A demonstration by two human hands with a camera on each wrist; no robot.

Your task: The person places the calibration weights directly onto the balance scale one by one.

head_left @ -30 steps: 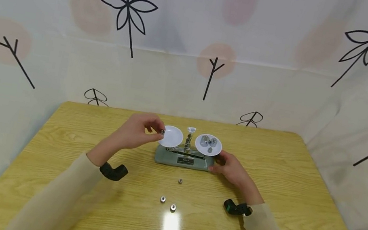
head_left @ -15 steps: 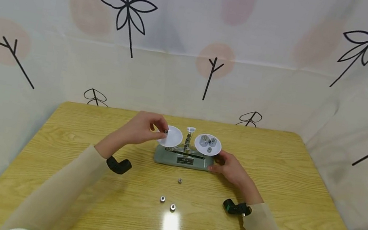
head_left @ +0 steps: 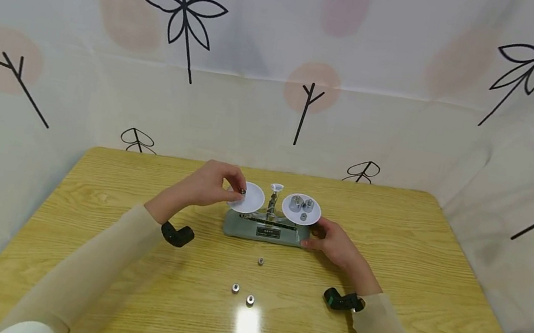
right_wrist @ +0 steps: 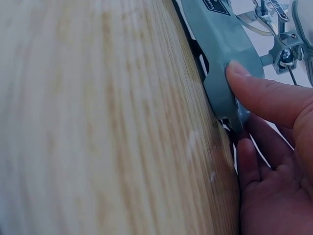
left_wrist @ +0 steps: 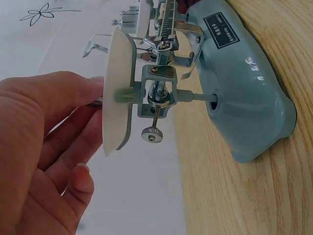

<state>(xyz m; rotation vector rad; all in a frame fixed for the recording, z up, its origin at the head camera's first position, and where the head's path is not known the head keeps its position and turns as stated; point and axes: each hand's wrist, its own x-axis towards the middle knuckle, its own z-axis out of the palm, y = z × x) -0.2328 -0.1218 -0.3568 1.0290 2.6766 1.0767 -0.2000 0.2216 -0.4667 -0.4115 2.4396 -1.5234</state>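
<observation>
A balance scale with a grey-green base stands on the table. My left hand pinches a small metal weight at its left white pan. In the left wrist view the pan rim hides most of the weight, so I cannot tell whether it touches the pan. Three metal weights of different sizes, the largest weight among them, sit on the right pan. My right hand grips the right end of the base, its thumb on the front face and fingers round the end.
Three small weights stand on the wooden table in front of the scale: a nearer weight, a left weight and a farther weight. A patterned cloth hangs behind the table and at its sides.
My left hand has moved a little to the right with the weight, from the left pan's outer edge to farther over the pan. The right hand keeps its place on the base.
</observation>
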